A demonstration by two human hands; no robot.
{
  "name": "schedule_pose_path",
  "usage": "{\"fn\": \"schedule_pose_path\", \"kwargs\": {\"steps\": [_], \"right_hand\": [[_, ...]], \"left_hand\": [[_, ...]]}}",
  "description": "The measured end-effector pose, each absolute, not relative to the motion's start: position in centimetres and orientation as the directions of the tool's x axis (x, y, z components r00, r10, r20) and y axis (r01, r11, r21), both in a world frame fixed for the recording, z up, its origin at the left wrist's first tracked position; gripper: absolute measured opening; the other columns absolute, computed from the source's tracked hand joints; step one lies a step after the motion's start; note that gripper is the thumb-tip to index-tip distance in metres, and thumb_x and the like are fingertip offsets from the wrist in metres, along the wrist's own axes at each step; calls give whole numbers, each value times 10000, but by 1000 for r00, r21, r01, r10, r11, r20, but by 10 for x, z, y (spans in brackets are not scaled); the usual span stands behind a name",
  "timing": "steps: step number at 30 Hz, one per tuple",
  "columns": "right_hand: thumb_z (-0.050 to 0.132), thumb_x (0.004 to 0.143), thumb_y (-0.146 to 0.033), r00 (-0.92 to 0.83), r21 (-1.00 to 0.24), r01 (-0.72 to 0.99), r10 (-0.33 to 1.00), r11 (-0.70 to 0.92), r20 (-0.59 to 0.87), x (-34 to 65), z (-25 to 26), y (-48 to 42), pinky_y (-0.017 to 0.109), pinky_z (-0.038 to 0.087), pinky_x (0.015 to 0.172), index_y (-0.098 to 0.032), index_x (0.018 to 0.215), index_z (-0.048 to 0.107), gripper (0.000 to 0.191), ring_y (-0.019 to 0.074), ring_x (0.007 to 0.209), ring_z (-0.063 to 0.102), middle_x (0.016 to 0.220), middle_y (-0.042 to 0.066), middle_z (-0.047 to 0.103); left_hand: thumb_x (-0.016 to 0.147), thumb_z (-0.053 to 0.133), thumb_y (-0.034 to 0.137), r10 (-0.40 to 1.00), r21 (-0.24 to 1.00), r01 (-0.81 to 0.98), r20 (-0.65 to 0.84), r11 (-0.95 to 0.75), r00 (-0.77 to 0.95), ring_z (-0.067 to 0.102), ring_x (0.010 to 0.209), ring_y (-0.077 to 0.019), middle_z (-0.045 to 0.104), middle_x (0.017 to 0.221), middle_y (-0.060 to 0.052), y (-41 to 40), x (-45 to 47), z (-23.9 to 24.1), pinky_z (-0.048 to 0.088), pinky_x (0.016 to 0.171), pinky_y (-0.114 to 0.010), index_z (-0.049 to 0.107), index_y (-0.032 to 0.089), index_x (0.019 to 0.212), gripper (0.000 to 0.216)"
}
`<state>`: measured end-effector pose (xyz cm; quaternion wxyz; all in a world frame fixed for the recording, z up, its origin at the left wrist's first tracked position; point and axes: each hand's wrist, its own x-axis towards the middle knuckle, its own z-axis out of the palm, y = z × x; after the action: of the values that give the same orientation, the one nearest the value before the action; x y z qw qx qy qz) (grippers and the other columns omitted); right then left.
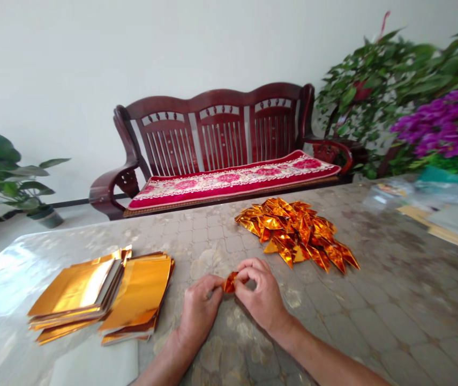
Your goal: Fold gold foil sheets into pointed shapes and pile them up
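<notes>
A small piece of folded orange-gold foil paper (230, 282) is pinched between my two hands, just above the table. My left hand (201, 301) grips its left end with thumb and forefinger. On its other end, the thumb and fingers of my right hand (261, 294) are closed. Beyond my right hand lies a heap of folded gold foil pieces (293, 228) with pointed ends. To the left of my left hand sit two stacks of flat gold foil sheets, a left stack (74, 287) and a right stack (138, 289), side by side.
The table (357, 332) has a patterned cover. Plastic bags (393, 193) and flat card pieces (453, 222) lie at its right. A wooden bench (224, 134) stands behind it, with potted plants (23, 177) left and purple flowers (441, 126) right.
</notes>
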<state>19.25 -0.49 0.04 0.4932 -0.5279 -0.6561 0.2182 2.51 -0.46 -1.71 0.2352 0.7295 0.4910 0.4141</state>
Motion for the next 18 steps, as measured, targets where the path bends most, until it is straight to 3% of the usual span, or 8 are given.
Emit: {"fn": "schedule_pose_path", "kwargs": {"steps": [9,15,18], "right_hand": [[623,736,-93,14,-806,488,919,337,393,193,0,-4,339,427,845,-235,656,649,165,211,900,569,866,21,667],[515,931,-262,-6,-848,379,917,371,399,199,0,-4,347,424,916,-243,846,687,192,218,1008,579,985,40,691],[455,934,-239,18,-874,300,913,383,407,203,-1,-4,340,442,905,-236,942,669,215,217,1037,582,1030,49,681]], "left_hand": [[802,548,92,925,768,523,358,-368,125,679,706,-155,736,748,9,-1,24,-20,512,678,-245,715,204,778,203],[792,638,212,970,856,474,243,-206,-17,658,649,-167,733,687,26,3,21,-22,476,612,-230,746,206,757,113],[782,660,266,983,899,420,170,-126,-71,645,627,-169,729,661,24,5,19,-25,458,589,-226,760,196,762,123]]}}
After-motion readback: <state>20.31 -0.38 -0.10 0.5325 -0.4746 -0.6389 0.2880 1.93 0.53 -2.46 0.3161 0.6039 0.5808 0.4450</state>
